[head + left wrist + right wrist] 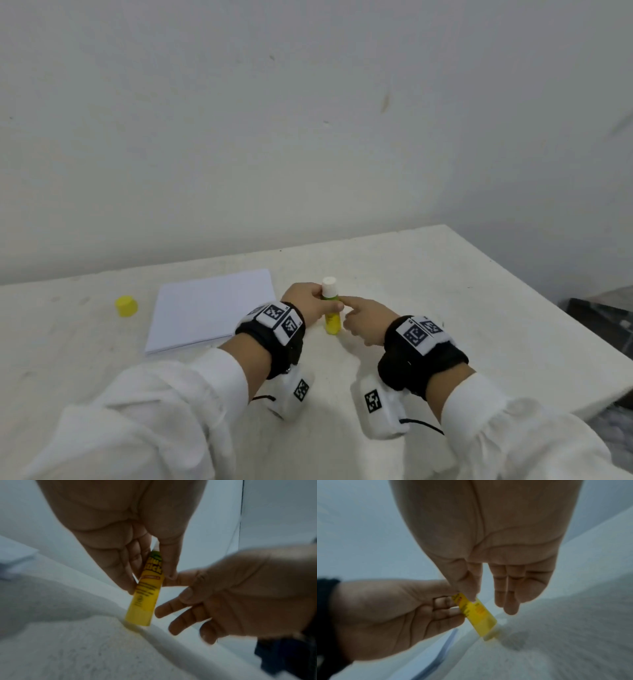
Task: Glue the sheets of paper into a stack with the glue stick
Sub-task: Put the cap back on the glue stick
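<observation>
A yellow glue stick (332, 323) stands upright on the white table (462, 291), uncapped, with its white tip up. My left hand (306, 301) grips its upper half between thumb and fingers; the left wrist view shows this grip (150, 581) on the glue stick (145, 595). My right hand (364, 318) is at the stick's right side. Its thumb and index finger touch the glue stick (477, 616), and the other fingers (510, 588) hang straight. A stack of white paper (212, 308) lies flat to the left of the hands.
The yellow cap (126, 305) stands alone on the table left of the paper. A plain wall runs behind the table. The table's right edge (561, 308) drops to dark objects (603, 318) on the floor.
</observation>
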{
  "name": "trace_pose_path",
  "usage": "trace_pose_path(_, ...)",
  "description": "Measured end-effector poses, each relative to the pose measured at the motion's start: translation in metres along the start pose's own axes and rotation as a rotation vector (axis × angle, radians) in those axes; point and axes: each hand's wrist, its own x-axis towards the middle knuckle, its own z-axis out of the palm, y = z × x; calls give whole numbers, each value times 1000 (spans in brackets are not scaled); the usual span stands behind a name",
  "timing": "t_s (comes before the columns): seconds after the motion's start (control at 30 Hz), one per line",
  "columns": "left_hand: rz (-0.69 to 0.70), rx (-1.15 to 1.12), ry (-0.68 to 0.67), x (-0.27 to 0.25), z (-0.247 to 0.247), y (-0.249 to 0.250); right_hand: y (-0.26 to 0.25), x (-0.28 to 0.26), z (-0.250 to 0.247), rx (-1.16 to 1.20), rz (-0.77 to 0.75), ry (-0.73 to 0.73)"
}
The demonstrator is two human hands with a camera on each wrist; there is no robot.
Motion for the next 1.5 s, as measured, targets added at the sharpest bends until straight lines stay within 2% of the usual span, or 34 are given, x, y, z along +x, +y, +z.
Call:
trace_pose_path(0.1, -88, -436, 32, -18, -20, -9, -4, 0, 11, 288, 6, -14)
trace_pose_path(0.2, -113, -758, 88, -37, -46, -15, -18, -3, 29, 723, 13, -119)
trace_pose_path(0.33, -70, -1002, 203, -65, -82, -23, -47, -9, 51, 1091, -19, -320)
trace_pose_path(0.4, -49, -1067, 263, -77, -94, -27, -64, -13, 62, 1202, -56, -350)
trace_pose_path(0.47, -41, -1096, 312, -86, -103, -30, -78, -15, 74, 1197, -129, -285)
trace_pose_path(0.6, -59, -1111, 380, -100, -110, -38, -91, -16, 94, 849, -338, 3)
trace_pose_path(0.63, -59, -1118, 389, -102, -112, -41, -91, -15, 97, 809, -360, 30)
trace_pose_path(0.7, -55, -1135, 389, -106, -115, -45, -95, -18, 98, 873, -335, -39)
trace_pose_path(0.8, -38, -1132, 384, -111, -117, -50, -98, -23, 97, 1009, -147, -246)
trace_pose_path(0.9, -26, -1139, 383, -115, -117, -51, -99, -25, 97, 1127, -85, -325)
trace_pose_path(1.0, -20, -1176, 393, -117, -119, -49, -103, -26, 99, 1193, -162, -262)
trace_pose_path(1.13, -1, -1196, 393, -119, -121, -45, -105, -27, 101, 1146, -273, -118)
trace_pose_path(1.2, 9, -1201, 403, -120, -122, -43, -105, -27, 101, 1172, -262, -149)
trace_pose_path(1.37, 24, -1194, 402, -123, -121, -41, -108, -32, 96, 1208, -123, -316)
trace_pose_path(1.43, 29, -1212, 405, -124, -119, -40, -109, -32, 97, 1223, -171, -283)
trace_pose_path(1.5, 30, -1225, 406, -125, -118, -41, -109, -31, 100, 1164, -252, -180)
